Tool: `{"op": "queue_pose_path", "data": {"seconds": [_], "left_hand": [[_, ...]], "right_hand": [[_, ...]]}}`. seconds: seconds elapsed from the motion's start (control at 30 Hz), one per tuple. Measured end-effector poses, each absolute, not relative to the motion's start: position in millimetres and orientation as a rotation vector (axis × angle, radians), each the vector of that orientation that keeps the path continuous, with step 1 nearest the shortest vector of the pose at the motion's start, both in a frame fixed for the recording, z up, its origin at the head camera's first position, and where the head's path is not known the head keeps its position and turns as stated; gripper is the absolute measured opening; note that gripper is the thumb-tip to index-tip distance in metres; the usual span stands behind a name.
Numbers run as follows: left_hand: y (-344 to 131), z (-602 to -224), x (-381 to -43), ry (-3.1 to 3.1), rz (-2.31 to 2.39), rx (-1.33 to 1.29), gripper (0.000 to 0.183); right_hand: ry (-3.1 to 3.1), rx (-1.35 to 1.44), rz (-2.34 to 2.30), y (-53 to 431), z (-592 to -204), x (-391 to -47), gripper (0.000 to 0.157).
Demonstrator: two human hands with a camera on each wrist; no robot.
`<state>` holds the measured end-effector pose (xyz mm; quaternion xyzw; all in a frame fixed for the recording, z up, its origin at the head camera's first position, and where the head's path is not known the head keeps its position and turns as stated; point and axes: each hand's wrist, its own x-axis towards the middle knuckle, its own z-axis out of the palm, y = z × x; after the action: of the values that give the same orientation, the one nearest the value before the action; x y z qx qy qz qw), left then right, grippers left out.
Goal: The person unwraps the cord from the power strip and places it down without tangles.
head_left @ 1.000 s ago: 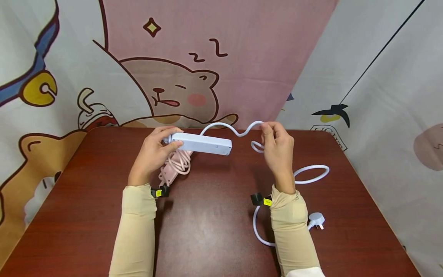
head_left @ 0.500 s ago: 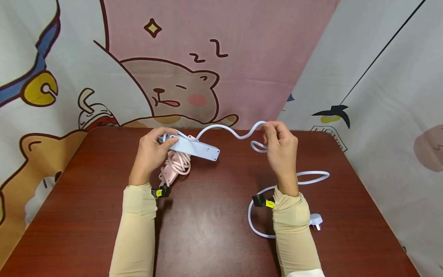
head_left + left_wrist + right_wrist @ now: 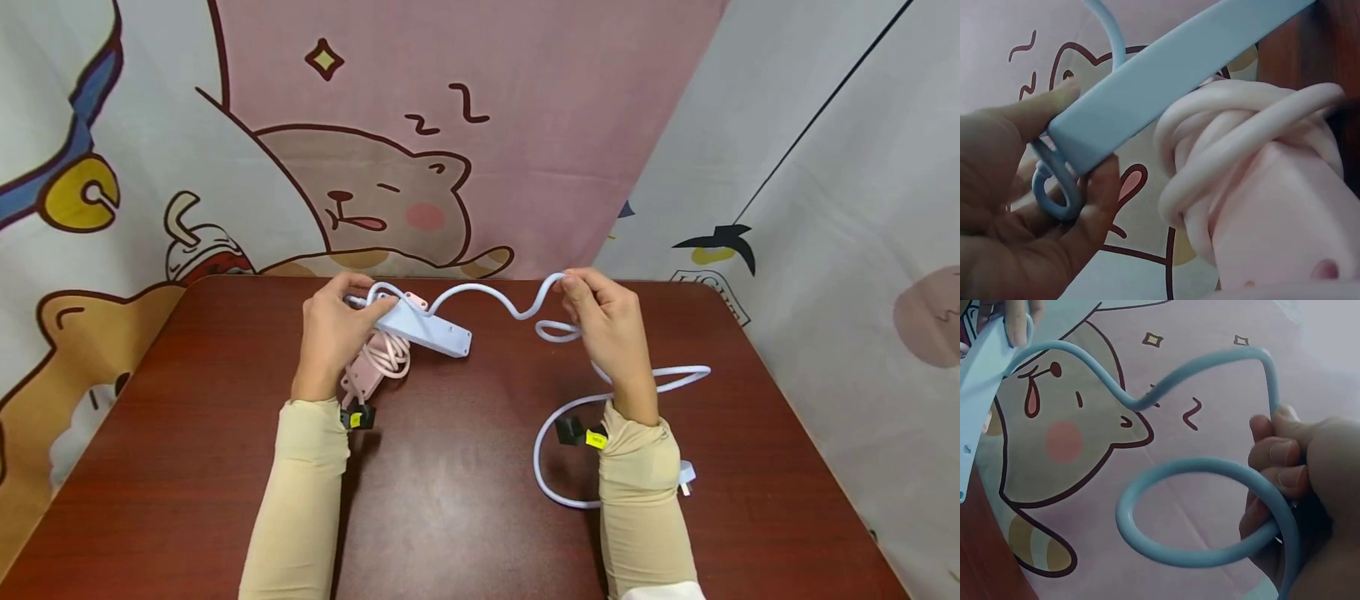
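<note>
My left hand grips one end of a white power strip, its thumb along the strip's side. In the left wrist view the strip slants up to the right, and a bend of its cord loops by the fingers at the held end. My right hand pinches the white cord some way along, and the cord waves between both hands. A loop of it hangs by the right fingers in the right wrist view. More cord lies on the table, ending in a three-pin plug partly behind the right sleeve.
A pink power strip with its cord wound round it lies on the table just below the left hand. The dark red-brown table ends at the back against a cartoon-printed curtain.
The white strip's free end has dropped and swung left, and cord now crosses over the strip near the left hand. My right hand still pinches the cord and has shifted slightly.
</note>
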<state>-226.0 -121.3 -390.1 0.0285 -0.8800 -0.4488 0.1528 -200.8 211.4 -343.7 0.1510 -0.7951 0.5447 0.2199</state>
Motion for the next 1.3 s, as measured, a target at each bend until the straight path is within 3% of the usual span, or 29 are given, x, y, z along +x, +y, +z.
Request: {"op": "queue_pose_path", "data": {"seconds": [0.33,0.87,1.03,1.3], "left_hand": [[-120,-393,-228,-2.529,-1.229,0.106,0.042],[-131,-384,-226,-2.738,-1.565,0.02,0.05],[-125,-384,-225,-2.714,-1.416,0.04,0.043],[-105,-386,-222,-2.78,-1.111,0.136,0.062]], "right_hand": [[-2.379,0.598,1.597,213,-341,-193,0.019],[-2.519,0.424,1.359,222,-347,-199,0.024],[-2.526,0.422,1.374,222,-347,-200,0.024],[-2.535,0.39,1.339,225,-346,-200,0.025]]}}
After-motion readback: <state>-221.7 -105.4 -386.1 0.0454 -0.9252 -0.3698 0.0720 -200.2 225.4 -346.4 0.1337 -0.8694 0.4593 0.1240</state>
